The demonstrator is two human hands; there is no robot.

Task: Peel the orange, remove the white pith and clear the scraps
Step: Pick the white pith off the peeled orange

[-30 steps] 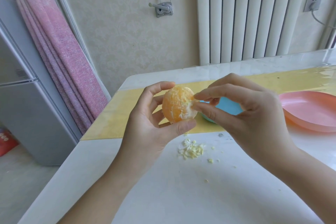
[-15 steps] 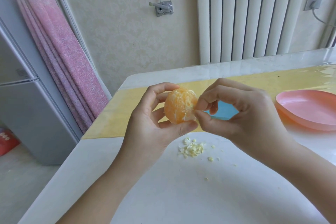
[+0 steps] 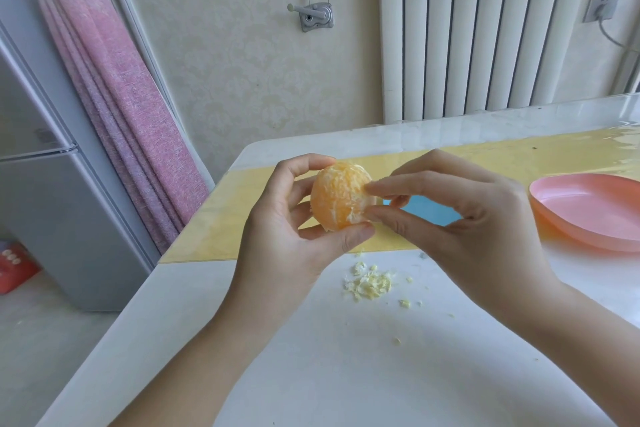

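The left hand [image 3: 287, 229] grips the peeled orange [image 3: 337, 198] above the bench [image 3: 311, 357]; the right hand [image 3: 467, 218] pinches its right side between thumb and forefinger. Below the fruit, pith scraps [image 3: 369, 282] lie on the bench; 1 pink plate [image 3: 588, 211] sits at right.

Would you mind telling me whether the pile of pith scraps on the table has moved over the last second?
No. The pith scraps lie where they were, on the white table just on the near side of the yellow strip.
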